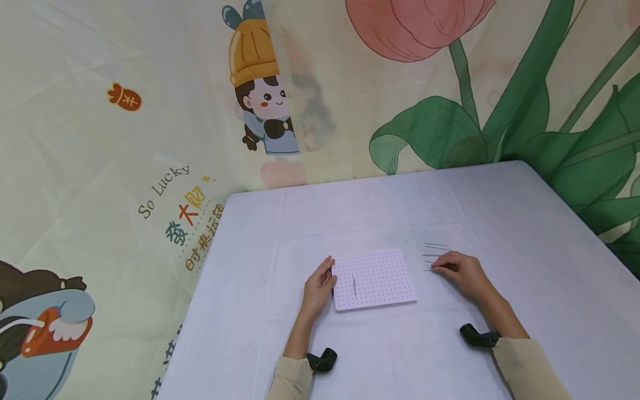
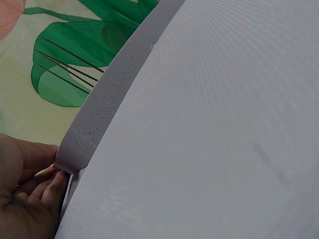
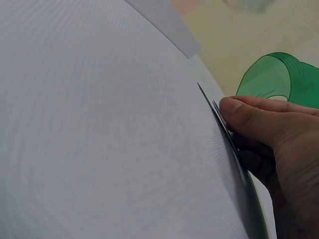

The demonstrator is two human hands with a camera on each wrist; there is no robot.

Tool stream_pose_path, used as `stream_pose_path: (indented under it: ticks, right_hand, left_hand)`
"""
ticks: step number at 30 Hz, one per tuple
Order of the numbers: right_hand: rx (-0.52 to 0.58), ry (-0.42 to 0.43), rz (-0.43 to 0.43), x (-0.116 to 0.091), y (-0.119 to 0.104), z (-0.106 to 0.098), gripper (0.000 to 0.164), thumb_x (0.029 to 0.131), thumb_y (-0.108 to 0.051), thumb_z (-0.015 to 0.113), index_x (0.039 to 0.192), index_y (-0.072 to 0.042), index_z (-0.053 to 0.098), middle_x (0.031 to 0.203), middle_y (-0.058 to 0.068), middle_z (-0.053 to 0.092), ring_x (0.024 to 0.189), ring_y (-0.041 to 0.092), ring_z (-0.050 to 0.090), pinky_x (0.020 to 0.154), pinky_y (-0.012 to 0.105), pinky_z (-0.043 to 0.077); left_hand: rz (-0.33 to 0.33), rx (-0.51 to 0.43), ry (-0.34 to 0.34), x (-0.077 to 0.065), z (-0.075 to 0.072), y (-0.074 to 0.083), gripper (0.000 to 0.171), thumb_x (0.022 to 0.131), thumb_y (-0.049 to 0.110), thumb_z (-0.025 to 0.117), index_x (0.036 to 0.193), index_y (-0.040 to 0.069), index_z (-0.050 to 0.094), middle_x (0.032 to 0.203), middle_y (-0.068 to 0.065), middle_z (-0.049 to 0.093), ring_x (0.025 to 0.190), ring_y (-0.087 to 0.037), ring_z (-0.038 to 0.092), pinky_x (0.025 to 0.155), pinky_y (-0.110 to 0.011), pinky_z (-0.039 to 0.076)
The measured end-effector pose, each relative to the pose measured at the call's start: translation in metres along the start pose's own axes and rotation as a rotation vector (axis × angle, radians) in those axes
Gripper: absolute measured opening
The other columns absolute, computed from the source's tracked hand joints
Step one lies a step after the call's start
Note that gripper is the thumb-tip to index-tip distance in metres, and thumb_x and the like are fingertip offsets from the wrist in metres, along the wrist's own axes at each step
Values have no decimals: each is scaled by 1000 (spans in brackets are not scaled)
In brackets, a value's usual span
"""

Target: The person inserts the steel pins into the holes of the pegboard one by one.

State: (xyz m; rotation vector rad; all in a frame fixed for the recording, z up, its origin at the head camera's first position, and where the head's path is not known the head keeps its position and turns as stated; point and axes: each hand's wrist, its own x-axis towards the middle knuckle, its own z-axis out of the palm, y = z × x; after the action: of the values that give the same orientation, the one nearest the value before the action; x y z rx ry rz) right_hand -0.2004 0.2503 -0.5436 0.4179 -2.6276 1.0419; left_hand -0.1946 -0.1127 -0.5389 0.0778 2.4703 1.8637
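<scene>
A white pegboard [image 1: 375, 280] with rows of small holes lies on the table. My left hand [image 1: 318, 289] grips its left edge, thumb and fingertips at the corner in the left wrist view. Several thin dark needles [image 2: 72, 54] stand up from the board near its left side. To the right of the board, more needles [image 1: 437, 244] lie roughly parallel on the table. My right hand [image 1: 462, 273] is over the nearest of them, thumb and forefinger pinched together at a needle. In the right wrist view, dark needles [image 3: 219, 119] run past the fingertips, and the hand partly hides them.
A white cloth covers the table [image 1: 280, 233], and its far edge meets a printed backdrop [image 1: 325, 128]. Black wrist devices are worn at the left cuff [image 1: 322, 361] and the right cuff [image 1: 479, 336].
</scene>
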Motion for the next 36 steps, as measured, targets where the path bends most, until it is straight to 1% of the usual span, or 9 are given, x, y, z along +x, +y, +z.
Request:
stream_pose_path:
  ticks: [7,11,14,17,22,25,29,33,36]
  right_hand:
    - [-39,-13,9,-1,-1,-1,13,71,-6,73,76,-18,71,81,-6,62,81,12,55,76,16,44]
    - [-36,-19,17,-2,-2,-1,12,71,-6,73,75,-17,70,80,-5,62,80,13,55,75,18,44]
    - [-41,-19,15,-2,-2,0,13,70,-6,74,74,-18,69,81,-5,62,80,13,55,77,21,45]
    - [-53,-31,0,-4,-3,0,14,70,-6,74,73,-19,68,81,-5,62,81,14,55,79,28,45]
    - [-80,-68,-18,-4,-4,0,14,72,-8,73,75,-20,67,82,-5,61,82,13,54,78,35,46]
    - [-89,-71,-16,-4,-6,0,11,74,-8,71,77,-18,66,83,-5,61,83,13,53,78,36,46]
    - [-82,-30,-25,-5,-7,1,6,77,-12,69,81,-14,66,83,-4,61,82,13,55,75,28,48]
    - [-41,34,-34,-5,-10,2,5,80,-13,66,85,-12,64,82,-3,63,77,7,55,65,14,46]
    - [31,60,-6,-4,-14,3,6,83,-13,63,88,-12,62,82,-3,64,75,0,53,64,9,45]
  left_hand:
    - [23,-12,7,-1,1,1,43,87,4,54,129,10,47,141,-1,36,128,-17,35,104,-22,33]
    - [13,-24,9,-1,1,0,44,87,4,55,129,11,47,141,1,36,128,-14,35,104,-22,32]
    - [6,-11,9,0,1,-1,44,87,4,55,129,11,47,141,1,36,127,-13,36,103,-20,33]
    - [-4,-1,12,0,2,-1,43,86,4,55,129,11,48,141,1,37,127,-12,36,103,-18,34]
    - [4,-5,15,0,1,-2,43,86,4,55,128,11,48,141,1,37,127,-13,37,102,-18,34]
    - [4,-9,9,-5,-1,12,43,86,1,54,129,6,47,141,-4,37,127,-17,37,103,-21,33]
    - [4,-3,2,-12,-2,31,43,86,-3,52,128,-1,45,141,-11,35,128,-22,36,104,-26,33]
    - [10,0,-2,-13,-2,31,42,87,-3,51,128,-2,44,141,-11,35,128,-21,36,104,-26,32]
    - [10,1,-2,-13,-2,31,42,87,-2,51,129,-1,44,141,-11,35,128,-21,35,104,-26,32]
